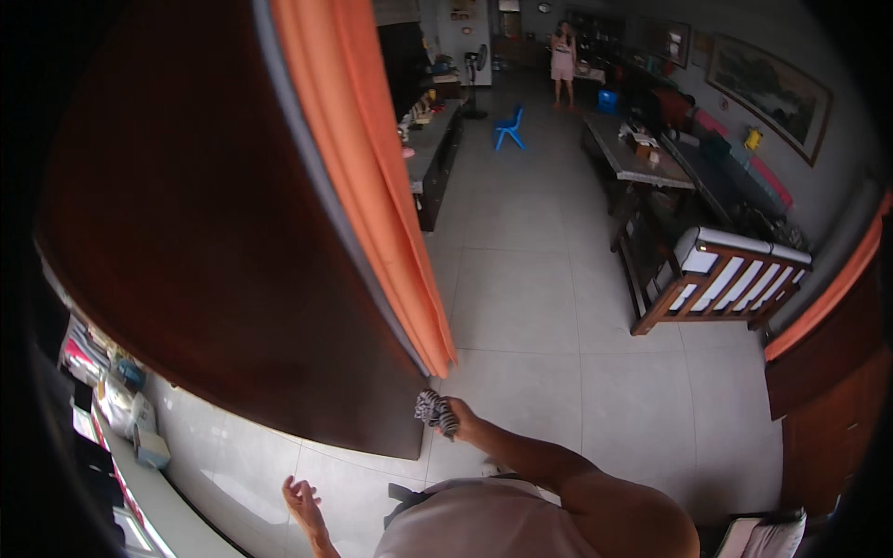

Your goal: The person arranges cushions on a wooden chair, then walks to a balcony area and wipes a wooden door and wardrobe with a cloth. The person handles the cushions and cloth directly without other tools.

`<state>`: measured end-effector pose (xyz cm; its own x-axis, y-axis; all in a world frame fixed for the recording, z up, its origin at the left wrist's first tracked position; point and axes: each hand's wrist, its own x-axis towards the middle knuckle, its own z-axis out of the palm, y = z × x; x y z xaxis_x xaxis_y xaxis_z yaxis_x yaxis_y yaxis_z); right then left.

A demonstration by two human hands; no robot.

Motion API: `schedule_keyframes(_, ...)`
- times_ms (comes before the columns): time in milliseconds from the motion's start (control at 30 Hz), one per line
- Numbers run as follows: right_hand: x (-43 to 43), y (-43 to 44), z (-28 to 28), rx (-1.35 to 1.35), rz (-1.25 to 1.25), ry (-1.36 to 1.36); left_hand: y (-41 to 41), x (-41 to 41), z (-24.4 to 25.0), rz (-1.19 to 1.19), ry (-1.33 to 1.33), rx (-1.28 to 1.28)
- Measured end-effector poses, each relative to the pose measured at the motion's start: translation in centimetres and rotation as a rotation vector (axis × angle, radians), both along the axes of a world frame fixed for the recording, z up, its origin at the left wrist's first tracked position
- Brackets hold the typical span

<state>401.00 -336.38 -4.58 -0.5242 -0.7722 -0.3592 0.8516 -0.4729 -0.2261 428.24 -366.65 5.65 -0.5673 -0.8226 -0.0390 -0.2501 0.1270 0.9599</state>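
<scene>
My right hand [459, 417] is closed around a bunched black-and-white striped cloth [434, 410]. The cloth is close to the lower corner of a tall, dark brown wooden panel [230, 230]; whether it touches the panel I cannot tell. An orange curtain [363, 188] with a grey edge hangs along that panel, its lower end just above the cloth. Lower left, my left hand [301, 499] is raised over the pale floor, fingers apart and nothing in them.
Grey tiles [516, 293] cover the floor ahead. A slatted wooden sofa [725, 282] and a low table [649, 167] line the right. Further back are a small blue chair [511, 128], a standing fan [476, 77] and a standing person [563, 63]. A long counter [167, 502] runs lower left.
</scene>
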Motion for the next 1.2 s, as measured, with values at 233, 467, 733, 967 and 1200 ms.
schedule_keyframes(233, -3.1, 13.0, -0.2, -0.033, -0.229, -0.079, 2.0, -9.2, 1.6, -0.074, -0.135, -0.123)
schedule_keyframes(467, -1.5, 19.1, -4.9, 0.160, -0.372, -0.062, -0.5, -12.3, -0.8, -0.062, -0.256, -0.474)
schedule_keyframes(733, -0.7, 20.4, -6.3, 0.200, -0.422, -0.158, -0.8, -12.4, 2.8, -0.139, -0.266, -0.516)
schedule_keyframes(967, -4.0, 16.3, -7.2, -0.063, -0.340, -0.057, 0.7, -12.1, 5.1, -0.109, -0.350, -0.668)
schedule_keyframes(1200, -7.8, 7.2, -0.1, -0.266, -0.048, -0.074, 0.7, -11.8, 8.7, -0.095, -0.379, -0.687)
